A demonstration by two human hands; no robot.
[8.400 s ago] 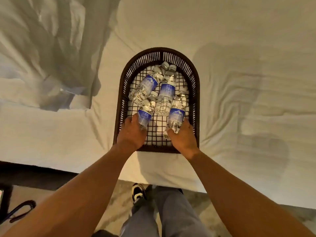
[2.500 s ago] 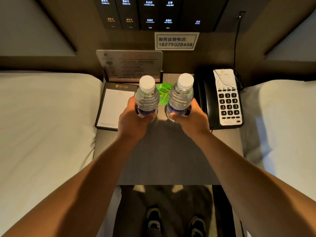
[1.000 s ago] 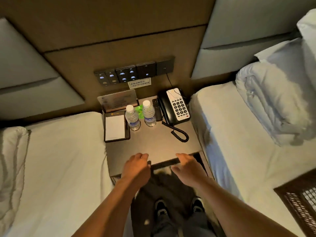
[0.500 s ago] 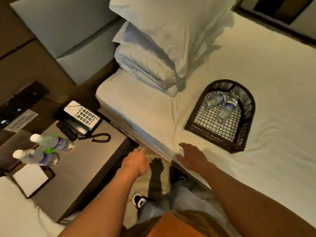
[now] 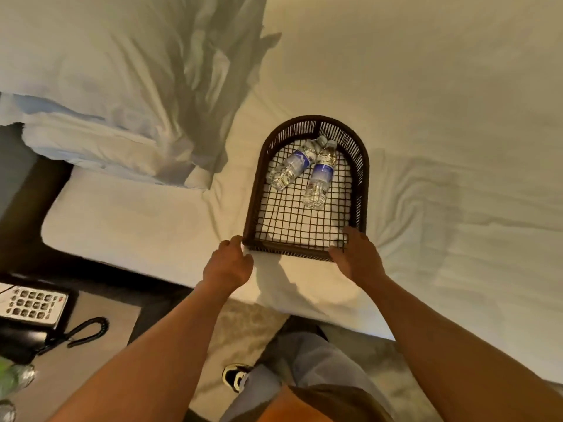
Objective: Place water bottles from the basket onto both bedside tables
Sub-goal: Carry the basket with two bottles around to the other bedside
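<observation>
A dark brown wicker basket [image 5: 363,184] with a rounded far end lies on the white bed. Inside it, two clear water bottles with blue labels lie on the mesh floor: one [image 5: 289,166] slanted to the left and one [image 5: 320,178] beside it, their caps together at the far end. My right hand [image 5: 358,254] is on the basket's near right corner, fingers over the rim and thumb against the front wall. My left hand [image 5: 228,264] touches the near left corner with loosely curled fingers and holds nothing.
A folded white duvet and pillow [image 5: 106,102] lie to the left of the basket. The bedside table [image 5: 91,360] is at the bottom left, with a black telephone [image 5: 30,306] and the blurred edge of a standing bottle [image 5: 15,380]. My legs stand on the carpet between bed and table.
I have turned from the bedside table, where two bottles now stand, toward the bed. Both hands have moved up from the bed's edge to the basket's near corners.
</observation>
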